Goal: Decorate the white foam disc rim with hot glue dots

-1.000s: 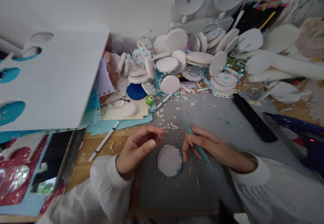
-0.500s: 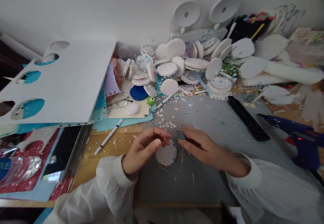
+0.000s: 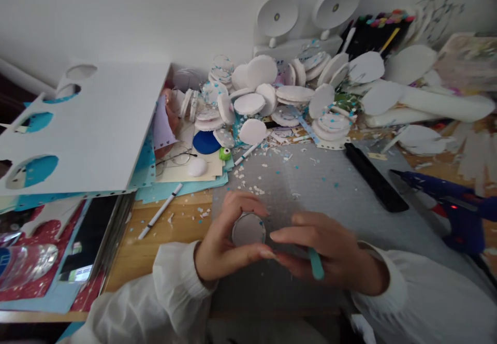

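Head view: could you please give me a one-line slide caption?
Left hand holds a white disc over the grey mat; right hand grips a teal tool.

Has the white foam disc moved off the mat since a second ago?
Yes. The white foam disc lay flat on the grey mat; now the left hand holds it lifted, ringed by its fingers.

- Two hands: left hand (image 3: 223, 245), right hand (image 3: 330, 253), on the grey mat (image 3: 330, 188).
- One white disc (image 3: 248, 230) between them.
- One teal tool (image 3: 316, 266).
- One blue glue gun (image 3: 454, 204) right of the mat.
- Two white pens (image 3: 161, 211) (image 3: 248, 152) left of it.
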{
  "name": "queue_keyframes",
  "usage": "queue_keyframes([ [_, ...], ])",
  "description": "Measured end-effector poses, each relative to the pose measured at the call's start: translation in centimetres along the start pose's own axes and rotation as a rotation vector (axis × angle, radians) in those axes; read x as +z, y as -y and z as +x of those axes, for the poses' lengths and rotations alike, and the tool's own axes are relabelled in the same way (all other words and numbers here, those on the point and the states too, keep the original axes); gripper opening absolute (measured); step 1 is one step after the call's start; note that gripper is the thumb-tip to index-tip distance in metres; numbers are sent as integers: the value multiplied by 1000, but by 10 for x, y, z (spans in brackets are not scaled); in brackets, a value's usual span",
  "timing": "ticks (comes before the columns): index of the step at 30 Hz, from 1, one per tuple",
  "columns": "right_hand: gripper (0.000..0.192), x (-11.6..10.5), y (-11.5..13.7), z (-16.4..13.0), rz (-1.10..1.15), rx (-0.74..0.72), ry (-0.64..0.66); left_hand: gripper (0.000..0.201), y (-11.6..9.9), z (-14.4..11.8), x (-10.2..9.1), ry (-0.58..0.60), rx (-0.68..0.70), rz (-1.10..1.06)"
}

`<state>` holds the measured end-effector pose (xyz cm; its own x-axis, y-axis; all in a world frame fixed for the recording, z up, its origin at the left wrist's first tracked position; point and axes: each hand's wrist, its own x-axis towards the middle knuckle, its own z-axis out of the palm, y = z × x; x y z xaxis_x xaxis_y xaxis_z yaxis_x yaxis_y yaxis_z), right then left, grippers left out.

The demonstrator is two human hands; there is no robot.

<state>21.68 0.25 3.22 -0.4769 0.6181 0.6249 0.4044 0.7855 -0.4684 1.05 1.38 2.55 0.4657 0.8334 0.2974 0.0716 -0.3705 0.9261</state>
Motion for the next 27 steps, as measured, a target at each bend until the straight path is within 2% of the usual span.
queue_keyframes([
  [15,9,-7,6,1,-11,58,35,43,1,7,2,10,15,61],
  [21,19,-10,6,5,19,115,19,43,0,6,2,-9,11,57],
  [27,18,-5,6,4,24,89,20,42,0,6,2,-9,-1,38],
])
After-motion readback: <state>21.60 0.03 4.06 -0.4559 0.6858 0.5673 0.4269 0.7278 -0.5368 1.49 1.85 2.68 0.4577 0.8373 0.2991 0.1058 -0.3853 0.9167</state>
